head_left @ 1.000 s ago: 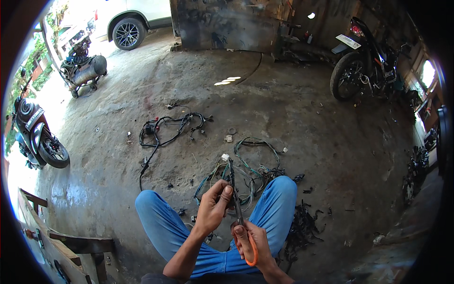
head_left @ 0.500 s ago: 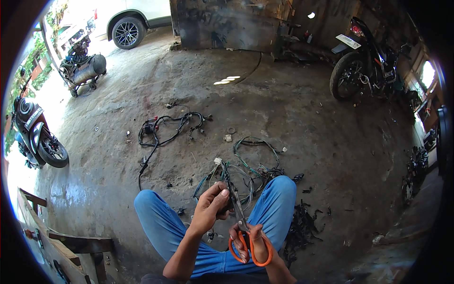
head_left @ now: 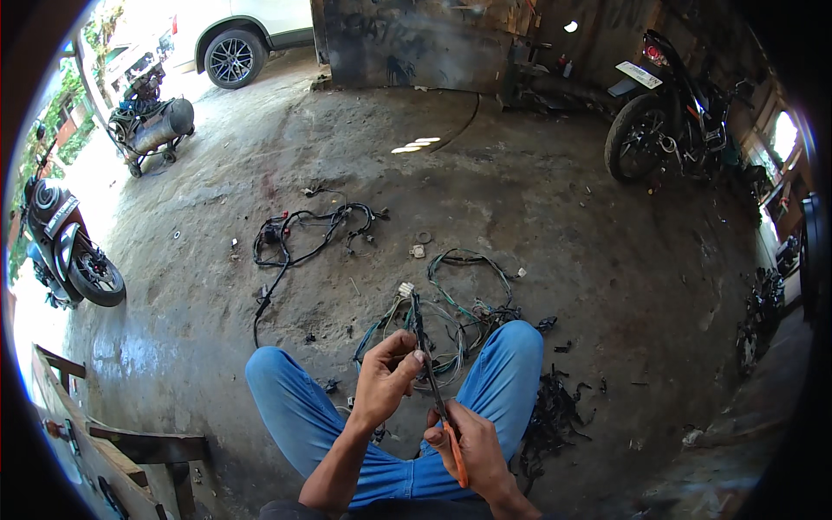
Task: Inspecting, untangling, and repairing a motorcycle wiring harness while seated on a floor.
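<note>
My left hand [head_left: 387, 379] pinches a dark-wrapped wire harness [head_left: 417, 314] between thumb and fingers, above the gap between my knees. A white connector [head_left: 406, 289] hangs on wires at its far end. My right hand [head_left: 475, 444] is closed around a pair of scissors with orange handles [head_left: 456, 456]. Seen nearly edge-on, the blades point away from me and run alongside the harness by my left fingertips. Whether the blades touch the harness cannot be made out. Beyond my hands, loose green and white wires [head_left: 451, 334] from the bundle lie on the floor.
A second black wire harness [head_left: 299, 257] lies farther left on the concrete floor. Black scraps [head_left: 555, 416] are heaped beside my right knee. A wooden bench [head_left: 147, 445] stands at the left. Motorcycles [head_left: 646, 130], an air compressor [head_left: 160, 128] and a white car [head_left: 260, 35] stand around.
My right hand has rolled over, turning the scissors from a flat view with both handle loops showing to nearly edge-on. The harness end and its white connector have shifted slightly right and away.
</note>
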Available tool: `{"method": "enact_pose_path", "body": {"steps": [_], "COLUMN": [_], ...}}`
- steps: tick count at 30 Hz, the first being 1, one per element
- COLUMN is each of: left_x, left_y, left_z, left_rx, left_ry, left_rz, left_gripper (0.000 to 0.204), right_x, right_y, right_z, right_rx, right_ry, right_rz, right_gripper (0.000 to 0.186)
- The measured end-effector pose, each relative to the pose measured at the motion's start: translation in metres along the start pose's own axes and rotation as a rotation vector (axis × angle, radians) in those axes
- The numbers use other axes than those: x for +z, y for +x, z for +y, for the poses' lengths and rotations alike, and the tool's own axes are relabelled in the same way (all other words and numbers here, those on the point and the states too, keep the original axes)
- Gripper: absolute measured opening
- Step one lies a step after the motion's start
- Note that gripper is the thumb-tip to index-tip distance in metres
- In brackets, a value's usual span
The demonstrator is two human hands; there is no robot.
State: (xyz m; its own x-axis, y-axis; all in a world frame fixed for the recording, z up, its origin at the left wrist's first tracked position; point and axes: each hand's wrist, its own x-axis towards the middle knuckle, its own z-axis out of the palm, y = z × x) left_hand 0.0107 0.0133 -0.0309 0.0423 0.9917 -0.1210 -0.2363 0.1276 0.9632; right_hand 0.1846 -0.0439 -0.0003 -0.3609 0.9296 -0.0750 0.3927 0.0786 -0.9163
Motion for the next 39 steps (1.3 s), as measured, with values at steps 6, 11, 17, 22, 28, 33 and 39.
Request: {"method": "enact_pose_path", "body": {"steps": [6,11,17,22,28,33,39], "left_x": [0.009,0.003,0.006,0.007,0.002,0.000,0.008], "left_y": [0.001,0.001,-0.003,-0.002,-0.003,-0.003,-0.003], "left_z": [0.001,-0.009,0.004,0.004,0.003,-0.002,0.000], "left_rx": [-0.011,-0.025,0.029,0.027,0.010,0.032,0.067], "left_ry": [-0.306,-0.444,-0.488,-0.500,-0.483,-0.430,-0.338], "left_rz": [0.138,0.078,0.081,0.058,0.025,0.066,0.144], "left_gripper": [0.014,0.014,0.016,0.017,0.017,0.017,0.016], "right_x": [0.006,0.001,-0.003,0.001,-0.001,-0.007,-0.010], "right_y": [-0.005,-0.008,-0.014,-0.007,-0.003,0.000,0.003], "right_z": [0.013,0.010,0.006,0.006,0.005,-0.001,-0.003], "right_rx": [0.119,0.207,0.231,0.183,0.183,0.186,0.166], "right_ry": [0.386,0.649,0.587,0.460,0.418,0.389,0.323], "right_rz": [-0.147,-0.165,-0.275,-0.178,-0.212,-0.227,-0.204], "right_gripper": [0.065,0.072,0.069,0.067,0.065,0.062,0.061]}}
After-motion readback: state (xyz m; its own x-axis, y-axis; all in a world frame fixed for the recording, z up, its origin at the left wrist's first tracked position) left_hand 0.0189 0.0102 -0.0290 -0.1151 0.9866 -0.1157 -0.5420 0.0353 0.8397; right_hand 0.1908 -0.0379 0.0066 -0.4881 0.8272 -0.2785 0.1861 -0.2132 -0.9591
